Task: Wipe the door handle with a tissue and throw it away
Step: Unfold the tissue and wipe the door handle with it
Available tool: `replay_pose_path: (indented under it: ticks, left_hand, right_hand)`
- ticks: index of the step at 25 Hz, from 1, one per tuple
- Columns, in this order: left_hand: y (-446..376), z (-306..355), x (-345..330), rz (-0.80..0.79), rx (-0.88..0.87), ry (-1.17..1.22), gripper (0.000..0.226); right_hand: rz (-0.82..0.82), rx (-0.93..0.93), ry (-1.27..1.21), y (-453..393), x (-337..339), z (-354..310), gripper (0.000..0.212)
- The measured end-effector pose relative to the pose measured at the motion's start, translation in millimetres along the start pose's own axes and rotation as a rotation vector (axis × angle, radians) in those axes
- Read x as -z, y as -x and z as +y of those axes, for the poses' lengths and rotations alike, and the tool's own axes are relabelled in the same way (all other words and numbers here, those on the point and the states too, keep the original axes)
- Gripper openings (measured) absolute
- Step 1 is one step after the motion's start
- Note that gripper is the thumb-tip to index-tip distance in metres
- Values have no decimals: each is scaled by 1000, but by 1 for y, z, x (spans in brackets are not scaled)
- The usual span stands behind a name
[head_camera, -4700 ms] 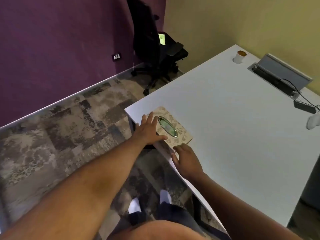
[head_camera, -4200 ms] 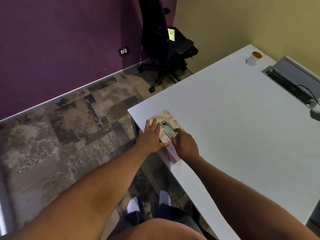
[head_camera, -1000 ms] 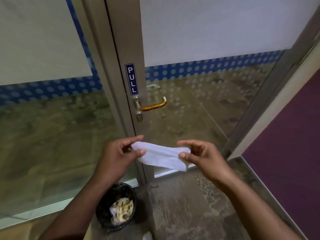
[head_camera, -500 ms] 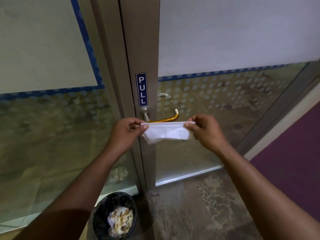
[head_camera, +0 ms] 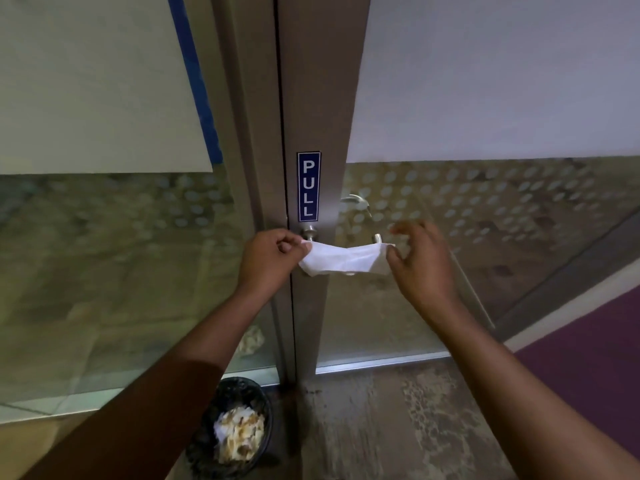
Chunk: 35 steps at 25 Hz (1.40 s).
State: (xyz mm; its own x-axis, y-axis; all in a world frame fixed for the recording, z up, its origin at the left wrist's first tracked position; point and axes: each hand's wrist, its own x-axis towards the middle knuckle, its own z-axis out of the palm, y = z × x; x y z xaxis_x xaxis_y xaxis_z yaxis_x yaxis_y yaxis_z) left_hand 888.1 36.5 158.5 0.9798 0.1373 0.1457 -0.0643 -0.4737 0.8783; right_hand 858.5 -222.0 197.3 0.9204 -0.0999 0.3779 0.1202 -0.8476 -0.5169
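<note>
Left hand (head_camera: 268,259) pinching tissue (head_camera: 344,258) draped over door handle (head_camera: 376,238); right hand (head_camera: 420,263) half-open, thumb touching tissue

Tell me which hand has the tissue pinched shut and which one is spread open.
The left hand pinches the tissue at its left end, fingers curled shut. The right hand is spread, fingers open at the tissue's right end.
</note>
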Motion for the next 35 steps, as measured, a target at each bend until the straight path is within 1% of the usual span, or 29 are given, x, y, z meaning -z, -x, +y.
replay_pose_path:
  ticks: [1, 2, 3, 4, 5, 6, 7, 8, 9, 10, 12, 14, 17, 20, 24, 27, 29, 31, 33, 35]
  left_hand:
    - [2, 1, 1, 21, -5, -36, 8]
    - [5, 5, 3, 50, -15, -83, 9]
    - [10, 11, 5, 93, -52, -140, 10]
    - [13, 20, 9, 163, -147, -212, 11]
    - [16, 29, 15, 266, -298, -297, 13]
    - [15, 39, 22, 368, -488, -389, 14]
    - [10, 48, 30, 445, -691, -485, 16]
    - [2, 56, 39, 485, -842, -594, 22]
    - [-9, 66, 48, 488, -937, -708, 34]
    - [-21, 74, 55, 468, -995, -831, 47]
    - [-42, 84, 65, 441, -1051, -1069, 66]
    - [-56, 85, 71, 434, -1074, -1244, 76]
    - [-68, 76, 76, 498, -1131, -1370, 83]
    - [-74, 70, 74, 538, -1165, -1389, 84]
    - [-76, 68, 74, 539, -1176, -1411, 82]
    - [-76, 67, 74, 535, -1195, -1389, 80]
    - [-76, 67, 73, 542, -1213, -1373, 80]
    - [-76, 67, 72, 547, -1223, -1356, 81]
    - [-77, 66, 72, 545, -1226, -1339, 83]
    - [-78, 66, 72, 550, -1233, -1332, 83]
  right_hand:
    - [31, 153, 53, 9, -4, -9, 24]
    - [25, 298, 79, 17, -10, -20, 25]
    - [-22, 416, 96, 23, -20, -31, 27]
    - [-90, 497, 115, 28, -31, -39, 28]
    - [-154, 540, 140, 30, -42, -46, 32]
    - [-191, 548, 165, 29, -51, -49, 36]
    - [-199, 534, 179, 26, -57, -51, 41]
    - [-200, 513, 184, 22, -62, -52, 45]
    - [-202, 495, 192, 18, -66, -52, 47]
    - [-202, 488, 210, 14, -69, -55, 47]
    - [-180, 504, 263, 12, -74, -61, 43]
    - [-134, 518, 298, 13, -76, -66, 39]
    - [-61, 579, 250, 19, -75, -50, 39]
    - [-26, 632, 169, 18, -63, -17, 38]
    - [-15, 655, 127, 7, -48, 9, 28]
    - [-28, 643, 134, 14, -60, -5, 30]
    - [-71, 657, 134, 16, -75, -24, 35]
    - [-63, 667, 146, 16, -84, -36, 40]
    - [-53, 656, 140, 16, -82, -37, 42]
    - [-38, 686, 146, 18, -72, -24, 41]
